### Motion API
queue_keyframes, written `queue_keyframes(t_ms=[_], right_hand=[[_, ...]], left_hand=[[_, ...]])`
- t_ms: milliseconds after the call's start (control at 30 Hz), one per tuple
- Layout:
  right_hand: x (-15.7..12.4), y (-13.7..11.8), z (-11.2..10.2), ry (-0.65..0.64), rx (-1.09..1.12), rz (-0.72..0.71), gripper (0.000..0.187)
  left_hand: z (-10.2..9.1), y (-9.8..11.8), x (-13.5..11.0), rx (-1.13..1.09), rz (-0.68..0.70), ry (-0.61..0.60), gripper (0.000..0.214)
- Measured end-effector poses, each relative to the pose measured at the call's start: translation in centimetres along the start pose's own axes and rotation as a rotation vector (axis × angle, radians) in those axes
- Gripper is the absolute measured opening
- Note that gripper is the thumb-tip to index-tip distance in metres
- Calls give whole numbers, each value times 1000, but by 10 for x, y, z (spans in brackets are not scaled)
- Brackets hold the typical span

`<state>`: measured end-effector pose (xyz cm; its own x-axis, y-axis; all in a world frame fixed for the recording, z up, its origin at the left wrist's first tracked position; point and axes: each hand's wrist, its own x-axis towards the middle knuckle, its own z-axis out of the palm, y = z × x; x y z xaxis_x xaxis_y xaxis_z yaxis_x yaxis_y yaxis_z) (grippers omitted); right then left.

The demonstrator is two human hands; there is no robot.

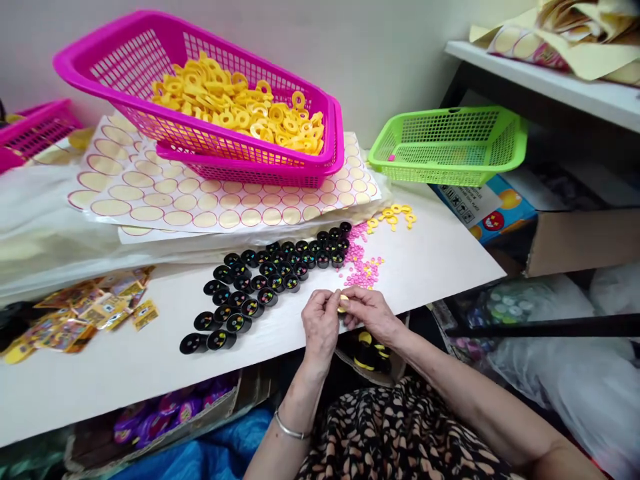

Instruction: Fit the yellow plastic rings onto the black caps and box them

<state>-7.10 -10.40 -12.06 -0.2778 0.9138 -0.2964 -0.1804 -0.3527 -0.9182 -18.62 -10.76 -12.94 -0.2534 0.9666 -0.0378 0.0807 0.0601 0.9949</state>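
Note:
My left hand [321, 324] and my right hand [371, 312] meet over the table's front edge. Between their thumbs and fingertips is a small round yellow piece [343, 304], mostly covered by the fingers. Both hands are closed on it. To the left, small black cups [251, 308] stand in slanting rows, with little coloured bits inside. Just beyond my hands lies a scatter of small pink beads [364, 273] with some yellow ones among them. Several yellow rings [393, 215] lie farther back. Below the table edge, an open container holds black pieces with yellow tops [366, 353].
A pink basket [135, 100] of yellow rings rests tilted on another pink basket over sticker sheets [175, 203]. A green basket [450, 175] stands at the back right. Printed cards [100, 308] lie left. A shelf [550, 80] juts in above a cardboard box [580, 243].

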Motion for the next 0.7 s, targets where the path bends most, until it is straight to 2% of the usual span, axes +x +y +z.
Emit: queue_keyframes(t_ms=[67, 267, 333, 433, 533, 633, 700], right_hand=[[-1, -2, -1, -32, 9, 0, 33], [1, -10, 2, 25, -32, 90, 29], [3, -14, 3, 47, -34, 138, 28], [4, -17, 5, 73, -18, 169, 27], [3, -15, 8, 75, -27, 76, 23], [1, -8, 10, 84, -98, -45, 15], [-1, -4, 11, 76, -125, -76, 15]], left_hand=[[-3, 3, 3, -15, -41, -53, 23], [-10, 12, 17, 73, -97, -197, 27], [-10, 12, 18, 64, -109, -194, 27], [-6, 8, 17, -19, -151, -127, 26], [-3, 7, 16, -84, -187, -113, 25], [-4, 9, 15, -57, -193, -105, 24], [-5, 10, 15, -31, -165, -72, 25]])
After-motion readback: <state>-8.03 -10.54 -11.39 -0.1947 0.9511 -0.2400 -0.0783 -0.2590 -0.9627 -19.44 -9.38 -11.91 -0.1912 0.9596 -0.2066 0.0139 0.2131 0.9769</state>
